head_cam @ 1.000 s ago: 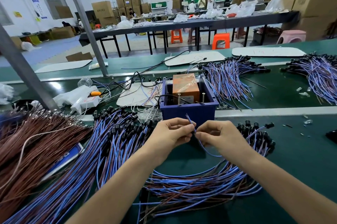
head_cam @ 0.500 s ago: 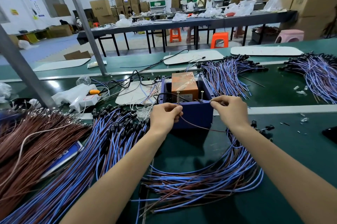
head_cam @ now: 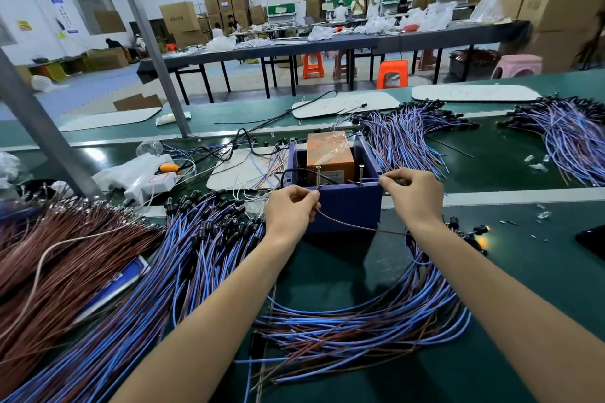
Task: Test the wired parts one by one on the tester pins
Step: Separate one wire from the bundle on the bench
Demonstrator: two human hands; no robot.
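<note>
left hand [head_cam: 289,207]: pinching thin brown wire [head_cam: 353,225] at blue plastic tester box [head_cam: 347,204] front rim
right hand [head_cam: 413,194]: pinching blue wire [head_cam: 370,179] there

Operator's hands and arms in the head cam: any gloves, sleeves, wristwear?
None visible. Left hand and right hand are bare: no gloves, no rings that I can make out. Left forearm and right forearm are bare to the frame's edge, with no sleeve, watch or strap in view.
</note>
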